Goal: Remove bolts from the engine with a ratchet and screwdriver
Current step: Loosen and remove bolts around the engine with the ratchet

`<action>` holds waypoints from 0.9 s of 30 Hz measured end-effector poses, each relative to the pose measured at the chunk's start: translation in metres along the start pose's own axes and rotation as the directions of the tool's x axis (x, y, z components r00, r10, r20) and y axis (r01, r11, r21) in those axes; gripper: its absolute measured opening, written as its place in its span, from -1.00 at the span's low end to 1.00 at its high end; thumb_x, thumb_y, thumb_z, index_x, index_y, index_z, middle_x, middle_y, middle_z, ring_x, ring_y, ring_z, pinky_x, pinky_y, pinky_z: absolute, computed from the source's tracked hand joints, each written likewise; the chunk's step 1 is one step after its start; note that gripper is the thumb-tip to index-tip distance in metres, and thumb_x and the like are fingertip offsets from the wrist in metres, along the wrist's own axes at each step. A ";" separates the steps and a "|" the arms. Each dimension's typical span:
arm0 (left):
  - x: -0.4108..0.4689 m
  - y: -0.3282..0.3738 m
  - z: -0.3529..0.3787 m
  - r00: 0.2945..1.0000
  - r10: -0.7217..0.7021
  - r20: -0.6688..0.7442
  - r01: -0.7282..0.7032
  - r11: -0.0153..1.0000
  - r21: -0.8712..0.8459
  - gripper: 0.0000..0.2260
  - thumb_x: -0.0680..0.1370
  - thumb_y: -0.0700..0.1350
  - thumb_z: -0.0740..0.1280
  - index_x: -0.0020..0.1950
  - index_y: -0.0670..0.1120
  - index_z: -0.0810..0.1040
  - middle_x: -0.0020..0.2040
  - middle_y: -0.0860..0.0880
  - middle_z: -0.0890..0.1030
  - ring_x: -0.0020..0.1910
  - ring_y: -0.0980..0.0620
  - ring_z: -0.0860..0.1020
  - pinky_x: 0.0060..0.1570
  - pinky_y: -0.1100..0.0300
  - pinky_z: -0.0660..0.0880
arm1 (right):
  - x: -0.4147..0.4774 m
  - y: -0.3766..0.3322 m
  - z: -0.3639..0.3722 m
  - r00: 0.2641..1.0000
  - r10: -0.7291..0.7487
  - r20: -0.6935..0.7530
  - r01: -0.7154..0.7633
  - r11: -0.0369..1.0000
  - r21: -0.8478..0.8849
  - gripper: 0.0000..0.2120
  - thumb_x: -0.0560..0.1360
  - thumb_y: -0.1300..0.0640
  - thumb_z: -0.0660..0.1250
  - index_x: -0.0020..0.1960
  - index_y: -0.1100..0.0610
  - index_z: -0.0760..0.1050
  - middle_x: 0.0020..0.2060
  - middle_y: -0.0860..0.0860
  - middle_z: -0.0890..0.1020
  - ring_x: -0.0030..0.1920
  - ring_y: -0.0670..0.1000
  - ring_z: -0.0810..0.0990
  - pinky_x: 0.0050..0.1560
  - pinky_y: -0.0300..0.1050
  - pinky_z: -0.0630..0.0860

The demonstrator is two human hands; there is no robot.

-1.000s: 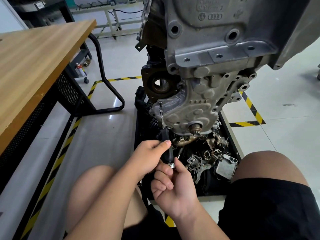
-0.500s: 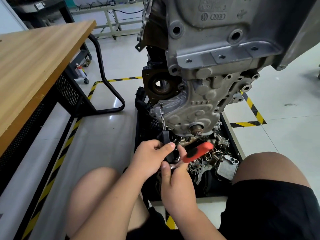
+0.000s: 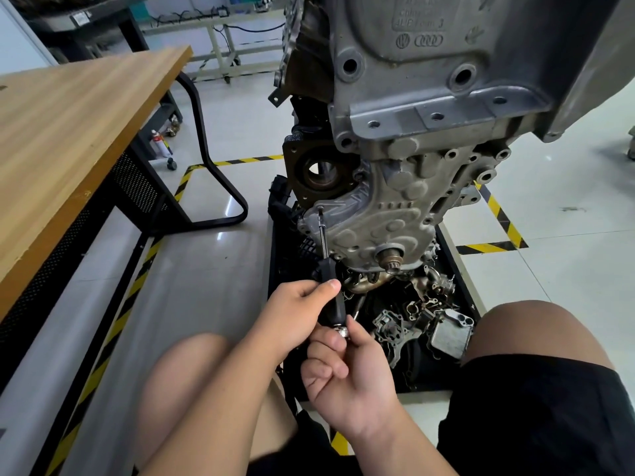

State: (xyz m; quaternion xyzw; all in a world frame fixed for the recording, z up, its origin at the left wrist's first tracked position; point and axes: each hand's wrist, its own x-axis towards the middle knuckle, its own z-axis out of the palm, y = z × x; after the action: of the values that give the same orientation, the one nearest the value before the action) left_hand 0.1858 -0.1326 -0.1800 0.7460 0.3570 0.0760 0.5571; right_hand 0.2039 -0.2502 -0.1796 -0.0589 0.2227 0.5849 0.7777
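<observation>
The engine (image 3: 429,108) was seen standing upright over a black tray (image 3: 280,269) in which loose parts (image 3: 415,317) lay. The screwdriver (image 3: 324,267) was held up against the engine's lower cover (image 3: 374,221), with its tip set at a fastening point on the cover's upper left edge. The bolt itself was too small to be made out.

The black handle was gripped by the left hand (image 3: 299,307), the fingers being wrapped round it and the thumb laid across its front. The bright metal end of the handle was pinched by the right hand (image 3: 354,376) between thumb and forefinger, while the remaining fingers (image 3: 326,367) were curled into the palm. No ratchet could be made out with certainty. A wooden tabletop (image 3: 68,139) stood well apart at the left.

The step in hand was judged to be the loosening of this one cover bolt, with the task far from finished, since other fastening points on the engine remained to be checked. For the next move, the shaft would need to be kept in line with the bolt and pressed firmly into it while the handle was turned, so that the tip was not allowed to slip out. Once freed, the bolt would need to be caught before it dropped among the parts.
</observation>
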 end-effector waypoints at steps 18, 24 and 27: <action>0.002 0.000 0.003 0.998 0.038 -0.054 -0.040 0.999 -0.029 -0.64 0.45 0.18 0.42 -0.49 0.07 0.50 -0.55 0.13 0.42 -0.53 0.16 0.37 -0.47 0.29 0.31 | -0.002 0.007 -0.009 0.700 -0.673 0.238 0.275 -0.054 -0.960 -0.63 0.64 0.04 0.15 0.33 -0.28 0.11 -0.17 -0.18 0.57 -0.22 -0.20 0.61 -0.18 -0.28 0.49; 0.001 0.000 0.003 0.996 0.059 -0.070 -0.059 0.998 -0.002 -0.65 0.45 0.17 0.42 -0.48 0.05 0.51 -0.56 0.17 0.42 -0.54 0.23 0.36 -0.49 0.37 0.29 | -0.001 0.007 -0.014 0.705 -0.615 0.353 0.151 -0.357 -0.922 -0.42 0.63 0.01 0.13 0.53 0.01 -0.09 0.04 -0.22 0.47 0.14 -0.18 0.54 0.10 -0.27 0.45; -0.001 0.002 0.003 1.000 -0.004 -0.003 0.004 0.999 -0.050 -0.59 0.47 0.25 0.34 -0.29 -0.09 0.60 -0.54 0.14 0.41 -0.55 0.16 0.36 -0.52 0.31 0.28 | 0.004 0.009 -0.013 0.733 -0.639 0.233 0.314 0.015 -0.949 -0.52 0.65 0.07 0.13 0.52 -0.01 0.09 0.29 -0.11 0.46 0.24 -0.21 0.47 0.24 -0.34 0.40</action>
State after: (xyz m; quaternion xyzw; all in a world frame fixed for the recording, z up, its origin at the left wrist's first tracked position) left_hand 0.1870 -0.1358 -0.1790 0.7310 0.3576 0.0848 0.5750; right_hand 0.1926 -0.2483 -0.1919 -0.6718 -0.1204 0.2736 0.6778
